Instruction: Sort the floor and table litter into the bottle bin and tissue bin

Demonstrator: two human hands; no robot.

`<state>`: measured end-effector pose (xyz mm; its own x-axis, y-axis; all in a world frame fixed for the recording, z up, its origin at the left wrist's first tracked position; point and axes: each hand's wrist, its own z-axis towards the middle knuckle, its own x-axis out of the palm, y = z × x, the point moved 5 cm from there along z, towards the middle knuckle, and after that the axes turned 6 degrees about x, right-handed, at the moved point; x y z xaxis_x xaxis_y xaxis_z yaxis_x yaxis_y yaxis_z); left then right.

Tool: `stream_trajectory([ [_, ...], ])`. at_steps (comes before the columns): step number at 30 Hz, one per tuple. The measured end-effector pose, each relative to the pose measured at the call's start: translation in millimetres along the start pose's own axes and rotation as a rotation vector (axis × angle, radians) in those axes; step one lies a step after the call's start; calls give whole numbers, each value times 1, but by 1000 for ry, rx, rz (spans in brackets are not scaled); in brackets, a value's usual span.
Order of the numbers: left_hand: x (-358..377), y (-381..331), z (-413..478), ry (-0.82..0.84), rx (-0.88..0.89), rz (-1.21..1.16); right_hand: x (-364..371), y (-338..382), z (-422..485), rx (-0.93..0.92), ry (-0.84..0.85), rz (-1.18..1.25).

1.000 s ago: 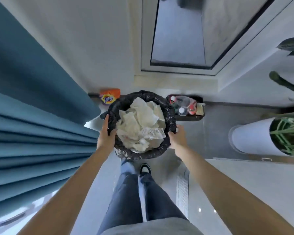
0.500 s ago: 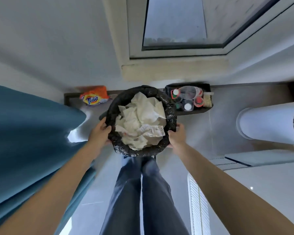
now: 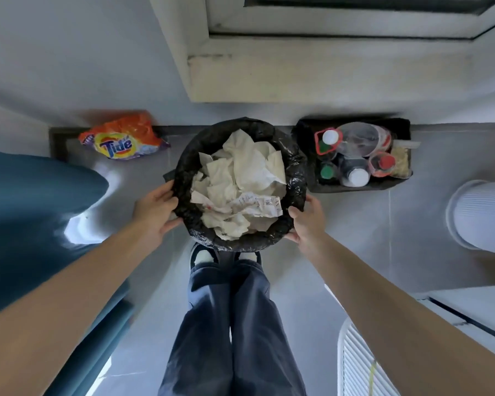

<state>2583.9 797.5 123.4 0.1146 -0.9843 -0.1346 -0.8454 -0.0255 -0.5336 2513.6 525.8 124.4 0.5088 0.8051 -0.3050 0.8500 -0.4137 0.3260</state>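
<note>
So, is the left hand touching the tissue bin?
Touching. The head view shows the left hand gripping the black-lined side of the tissue bin, thumb on its rim and fingers curled beneath.

Arms extended; left hand (image 3: 154,209), right hand (image 3: 307,222) grip tissue bin (image 3: 184,170) sides.

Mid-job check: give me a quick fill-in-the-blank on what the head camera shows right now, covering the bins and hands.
1. The left hand and the right hand hold the round tissue bin, which has a ____ liner.
2. The rectangular bin on the floor to its right is packed with ____.
3. The orange packet on the floor to the left reads ____.
Missing words: black; bottles; Tide.
</note>
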Motion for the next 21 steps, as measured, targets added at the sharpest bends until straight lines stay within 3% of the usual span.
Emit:
stream_trajectory([
  [9, 34, 24, 77, -9, -5, -14, 24, 7, 92, -66, -39, -41],
  [21, 54, 19, 116, -25, 37, -51, 43, 24, 121, -169, -42, -63],
])
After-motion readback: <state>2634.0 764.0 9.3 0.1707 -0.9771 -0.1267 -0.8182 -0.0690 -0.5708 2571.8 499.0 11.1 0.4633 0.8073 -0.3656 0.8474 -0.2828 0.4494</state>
